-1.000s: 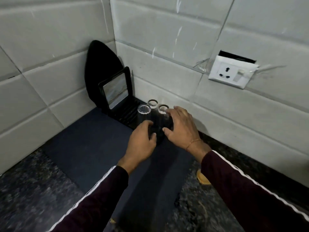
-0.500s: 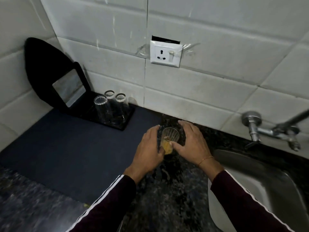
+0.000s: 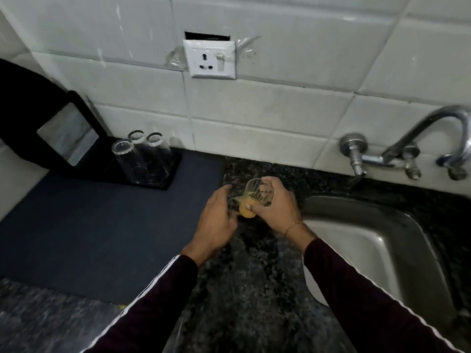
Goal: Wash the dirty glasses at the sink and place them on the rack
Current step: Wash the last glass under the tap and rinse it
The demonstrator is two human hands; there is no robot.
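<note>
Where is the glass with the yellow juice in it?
The dirty glass is mid-frame, held by the right hand over the dark counter, just left of the sink.

Head view, looking down, close over counter [image 3: 254,289].

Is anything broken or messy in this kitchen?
Yes. The wall socket sits low, leaving a dark gap above it, with clear tape stuck at its sides. The glass gripped by the right hand is tilted with yellowish liquid inside. No spill is visible.
</note>
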